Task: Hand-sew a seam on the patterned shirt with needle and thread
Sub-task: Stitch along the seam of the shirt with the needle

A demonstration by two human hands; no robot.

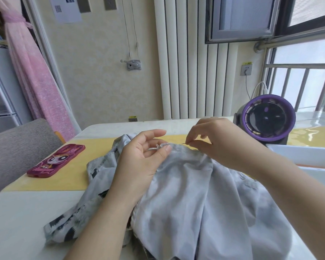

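White table (17, 222) lies under the shirt (186, 194), a pale grey heap with dark blotchy print on its left folds. The left hand (141, 158) is at the shirt's raised top edge, thumb and fingers pinching it. The right hand (219, 139), just right along that edge, nips the needle (184, 143) in its fingertips.
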